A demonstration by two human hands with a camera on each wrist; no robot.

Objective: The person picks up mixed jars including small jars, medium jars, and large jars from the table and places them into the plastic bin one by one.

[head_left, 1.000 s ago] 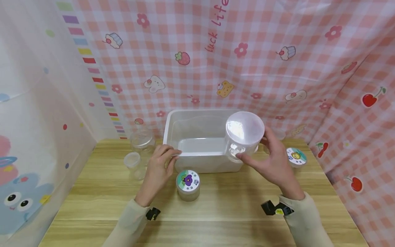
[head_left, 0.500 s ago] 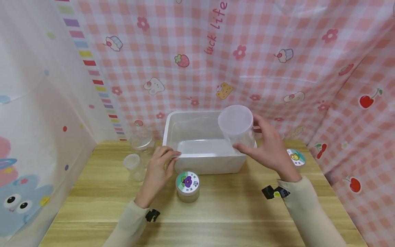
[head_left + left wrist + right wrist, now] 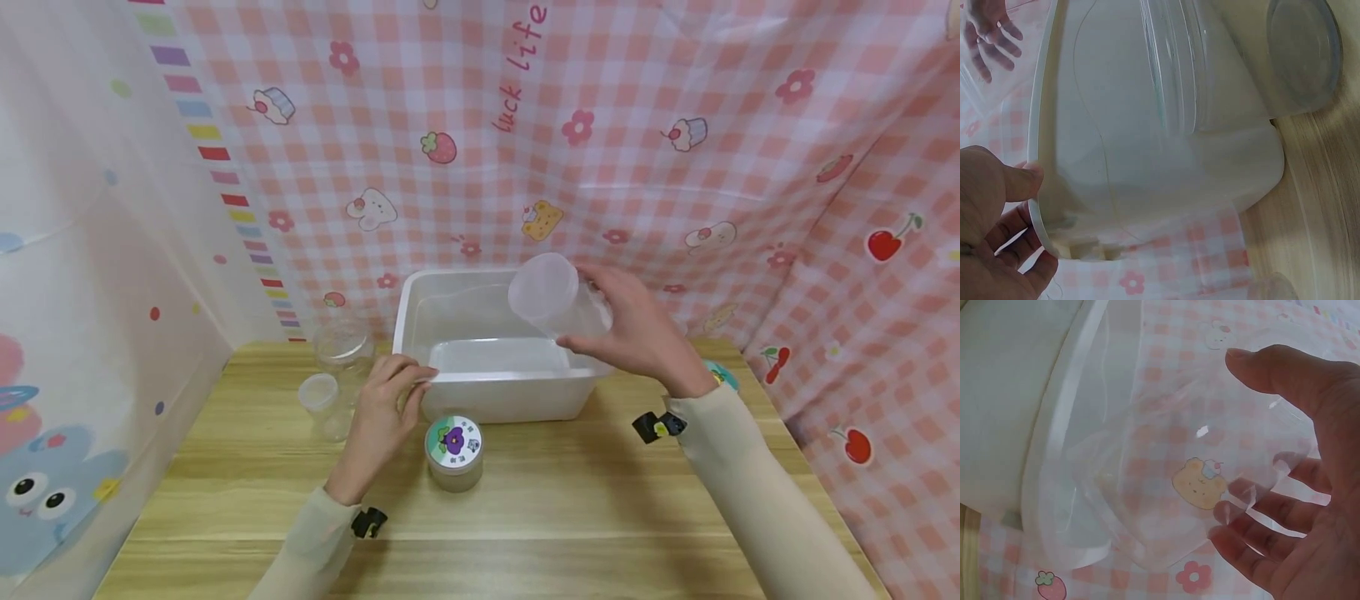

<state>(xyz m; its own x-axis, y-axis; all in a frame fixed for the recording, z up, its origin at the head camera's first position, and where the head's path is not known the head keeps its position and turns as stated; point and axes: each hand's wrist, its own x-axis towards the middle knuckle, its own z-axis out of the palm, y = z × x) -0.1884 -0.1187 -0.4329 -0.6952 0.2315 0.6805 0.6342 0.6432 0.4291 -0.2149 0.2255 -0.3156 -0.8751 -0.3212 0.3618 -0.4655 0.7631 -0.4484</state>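
Observation:
My right hand (image 3: 633, 329) grips a clear plastic jar (image 3: 546, 292) with a pale, translucent lid, tilted to the left above the right part of a white plastic bin (image 3: 510, 402). In the right wrist view, the thumb and fingers (image 3: 1263, 534) lie around the see-through jar, and the backdrop shows through it. On the bin's front rim, toward its left corner, my left hand (image 3: 382, 404) pinches the edge between thumb and fingers. A round jar (image 3: 455, 454) with a purple-flower label on its lid stands in front of the bin.
Left of the bin stand a larger clear jar (image 3: 343, 346) and a small lidded clear container (image 3: 321, 396). Another labelled lid (image 3: 723, 375) shows partly behind the right forearm. A checked pink cloth (image 3: 480, 167) hangs close behind the bin on the wooden table (image 3: 525, 542).
My right hand has carried the clear jar leftward over the bin, and the jar tilts further to the left. The left hand stays on the rim.

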